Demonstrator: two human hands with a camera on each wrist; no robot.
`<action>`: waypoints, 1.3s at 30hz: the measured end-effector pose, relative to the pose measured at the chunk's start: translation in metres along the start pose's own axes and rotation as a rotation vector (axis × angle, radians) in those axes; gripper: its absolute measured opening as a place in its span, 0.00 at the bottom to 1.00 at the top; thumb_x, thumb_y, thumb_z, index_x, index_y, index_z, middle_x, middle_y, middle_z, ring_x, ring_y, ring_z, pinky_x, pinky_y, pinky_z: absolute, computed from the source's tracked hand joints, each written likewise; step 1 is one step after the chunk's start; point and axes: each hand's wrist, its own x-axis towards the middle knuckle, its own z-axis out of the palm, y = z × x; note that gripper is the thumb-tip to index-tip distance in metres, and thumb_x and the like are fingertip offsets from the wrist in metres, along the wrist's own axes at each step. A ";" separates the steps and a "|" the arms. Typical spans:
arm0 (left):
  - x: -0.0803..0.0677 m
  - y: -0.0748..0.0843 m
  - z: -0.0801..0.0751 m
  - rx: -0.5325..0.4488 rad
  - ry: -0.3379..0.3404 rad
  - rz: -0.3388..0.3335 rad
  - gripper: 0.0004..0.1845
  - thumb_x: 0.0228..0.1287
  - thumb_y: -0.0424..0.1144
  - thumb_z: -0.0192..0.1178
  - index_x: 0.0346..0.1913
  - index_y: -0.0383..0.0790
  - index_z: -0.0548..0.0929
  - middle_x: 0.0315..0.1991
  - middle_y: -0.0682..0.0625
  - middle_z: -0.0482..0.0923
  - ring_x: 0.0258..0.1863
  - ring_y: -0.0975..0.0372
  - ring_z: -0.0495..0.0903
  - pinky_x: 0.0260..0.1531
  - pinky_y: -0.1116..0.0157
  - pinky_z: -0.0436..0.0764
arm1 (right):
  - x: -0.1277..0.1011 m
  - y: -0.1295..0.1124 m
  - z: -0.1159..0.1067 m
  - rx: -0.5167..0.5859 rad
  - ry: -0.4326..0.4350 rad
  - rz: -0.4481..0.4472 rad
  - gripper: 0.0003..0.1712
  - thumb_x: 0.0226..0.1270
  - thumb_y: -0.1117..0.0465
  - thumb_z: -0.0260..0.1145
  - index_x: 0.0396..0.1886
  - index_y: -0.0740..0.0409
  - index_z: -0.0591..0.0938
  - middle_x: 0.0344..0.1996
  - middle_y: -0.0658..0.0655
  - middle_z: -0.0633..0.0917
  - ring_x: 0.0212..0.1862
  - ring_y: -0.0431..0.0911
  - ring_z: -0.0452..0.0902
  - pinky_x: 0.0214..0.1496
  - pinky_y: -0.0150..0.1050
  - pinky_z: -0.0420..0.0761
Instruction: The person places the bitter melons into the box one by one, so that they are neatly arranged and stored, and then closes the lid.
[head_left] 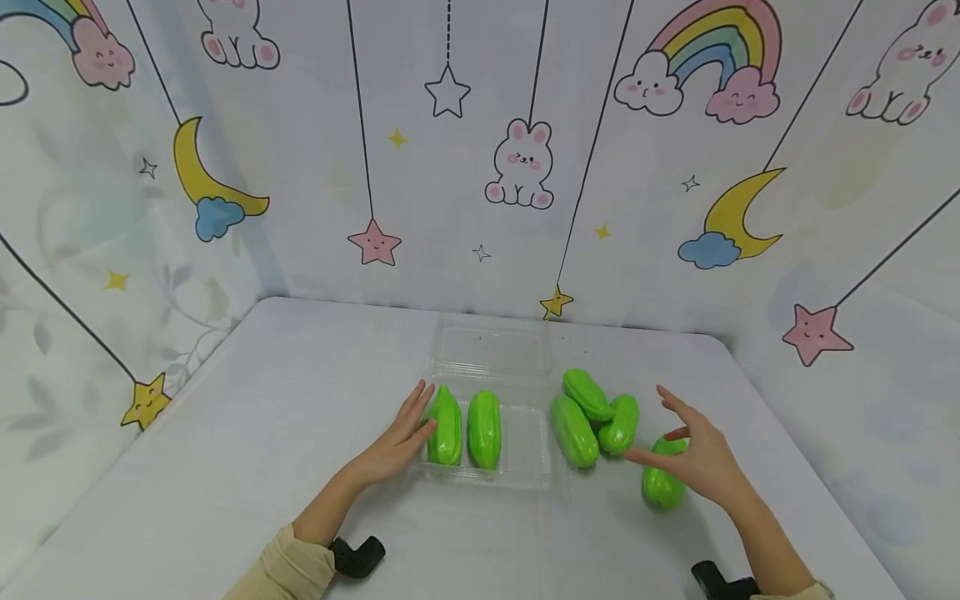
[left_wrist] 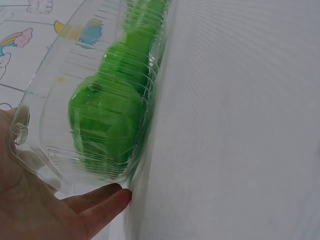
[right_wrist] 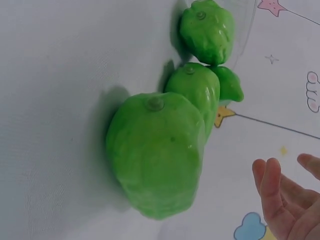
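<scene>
My left hand [head_left: 393, 442] rests at the left side of an open clear plastic clamshell box [head_left: 528, 479], its fingers straight. In the left wrist view the fingers [left_wrist: 102, 210] lie along the box's ribbed wall. Inside the box stand two long green toy gourds [head_left: 446, 429], [head_left: 483, 429] side by side. My right hand [head_left: 708, 458] hovers with thumb and fingers spread over a single green gourd [head_left: 663, 492], which it partly hides in the head view. In the right wrist view that gourd [right_wrist: 155, 155] lies on the table, apart from the fingers [right_wrist: 272, 185].
Right of the box, three more green gourds [head_left: 573, 431], [head_left: 587, 394], [head_left: 619, 425] lie against each other. The box's lid [head_left: 491, 350] is folded back. A white table [head_left: 300, 392] meets cartoon-printed fabric [head_left: 442, 167] behind. Black wrist devices [head_left: 358, 557] sit at both wrists.
</scene>
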 end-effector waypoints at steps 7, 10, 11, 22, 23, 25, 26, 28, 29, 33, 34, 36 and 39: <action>-0.001 0.005 -0.001 0.019 0.000 -0.020 0.30 0.74 0.42 0.38 0.72 0.40 0.40 0.72 0.41 0.28 0.69 0.47 0.32 0.61 0.41 0.44 | -0.003 0.008 -0.003 -0.017 -0.003 0.026 0.59 0.45 0.43 0.74 0.72 0.54 0.51 0.62 0.68 0.63 0.48 0.60 0.72 0.38 0.54 0.76; -0.002 0.008 -0.001 -0.003 0.000 -0.030 0.30 0.74 0.39 0.38 0.72 0.38 0.40 0.71 0.40 0.28 0.69 0.46 0.31 0.61 0.41 0.43 | -0.005 0.012 -0.004 -0.025 0.000 0.028 0.60 0.45 0.44 0.74 0.72 0.55 0.51 0.62 0.69 0.63 0.47 0.60 0.72 0.36 0.53 0.76; -0.002 0.008 -0.001 -0.011 0.000 -0.030 0.30 0.74 0.38 0.38 0.72 0.37 0.40 0.71 0.40 0.28 0.69 0.46 0.31 0.61 0.40 0.42 | -0.005 0.013 -0.004 -0.027 0.003 0.026 0.60 0.44 0.44 0.74 0.72 0.56 0.52 0.62 0.69 0.63 0.47 0.60 0.72 0.36 0.52 0.76; 0.000 -0.003 0.001 0.007 0.013 -0.001 0.32 0.73 0.47 0.38 0.73 0.44 0.40 0.72 0.44 0.29 0.69 0.48 0.32 0.61 0.40 0.44 | -0.009 0.031 -0.002 -0.053 0.013 0.014 0.60 0.43 0.45 0.75 0.70 0.61 0.54 0.61 0.71 0.64 0.44 0.62 0.74 0.31 0.48 0.77; 0.000 -0.003 0.001 0.006 0.013 -0.002 0.32 0.73 0.48 0.38 0.73 0.45 0.40 0.72 0.44 0.29 0.70 0.48 0.32 0.61 0.40 0.45 | -0.009 0.032 -0.002 -0.056 0.009 0.017 0.59 0.43 0.45 0.75 0.70 0.61 0.54 0.61 0.71 0.63 0.44 0.62 0.74 0.31 0.49 0.77; 0.000 -0.003 0.001 0.003 0.011 0.000 0.32 0.73 0.48 0.38 0.73 0.45 0.40 0.72 0.44 0.29 0.70 0.49 0.32 0.61 0.40 0.45 | -0.010 0.035 -0.001 -0.060 0.000 0.025 0.59 0.43 0.45 0.75 0.70 0.62 0.54 0.61 0.72 0.63 0.44 0.62 0.74 0.32 0.49 0.77; 0.000 -0.003 0.001 0.003 0.009 -0.003 0.32 0.73 0.48 0.38 0.73 0.45 0.40 0.72 0.44 0.29 0.70 0.49 0.32 0.61 0.41 0.45 | -0.010 0.036 0.000 -0.062 -0.004 0.028 0.59 0.43 0.44 0.75 0.70 0.62 0.54 0.61 0.72 0.63 0.45 0.62 0.73 0.32 0.49 0.77; 0.000 -0.002 0.001 0.000 0.004 -0.008 0.32 0.73 0.49 0.38 0.73 0.46 0.40 0.72 0.44 0.29 0.70 0.50 0.32 0.61 0.41 0.45 | -0.011 0.038 0.001 -0.066 -0.013 0.038 0.59 0.44 0.44 0.75 0.70 0.63 0.54 0.61 0.72 0.63 0.45 0.63 0.73 0.33 0.50 0.77; 0.000 -0.002 0.001 0.000 0.001 -0.013 0.32 0.73 0.49 0.38 0.73 0.46 0.40 0.72 0.45 0.28 0.70 0.50 0.32 0.61 0.41 0.45 | -0.011 0.039 0.002 -0.067 -0.017 0.043 0.59 0.44 0.44 0.74 0.70 0.63 0.54 0.61 0.72 0.63 0.45 0.63 0.73 0.33 0.50 0.77; 0.000 -0.002 0.001 0.005 -0.001 -0.012 0.32 0.73 0.49 0.38 0.73 0.46 0.40 0.72 0.45 0.28 0.70 0.50 0.31 0.61 0.41 0.45 | -0.013 0.043 0.006 -0.073 -0.043 0.067 0.60 0.43 0.43 0.74 0.69 0.64 0.54 0.60 0.74 0.62 0.46 0.65 0.72 0.34 0.52 0.77; -0.001 -0.002 0.001 0.006 -0.002 -0.011 0.32 0.73 0.49 0.38 0.73 0.46 0.40 0.72 0.45 0.28 0.70 0.50 0.31 0.61 0.41 0.45 | -0.013 0.044 0.007 -0.075 -0.049 0.071 0.60 0.42 0.43 0.75 0.69 0.65 0.54 0.60 0.75 0.62 0.45 0.65 0.72 0.35 0.53 0.77; 0.000 -0.002 0.000 0.009 -0.001 -0.010 0.32 0.73 0.49 0.38 0.73 0.45 0.40 0.72 0.45 0.28 0.70 0.50 0.31 0.61 0.41 0.45 | -0.014 0.046 0.009 -0.083 -0.058 0.076 0.61 0.41 0.43 0.75 0.68 0.67 0.55 0.59 0.76 0.62 0.45 0.65 0.73 0.36 0.54 0.76; 0.000 -0.002 0.000 0.011 -0.002 -0.011 0.32 0.73 0.49 0.38 0.73 0.46 0.40 0.72 0.45 0.28 0.70 0.50 0.31 0.61 0.41 0.46 | -0.013 0.051 0.011 -0.097 -0.071 0.080 0.61 0.41 0.42 0.75 0.68 0.69 0.55 0.58 0.78 0.62 0.44 0.66 0.73 0.37 0.55 0.76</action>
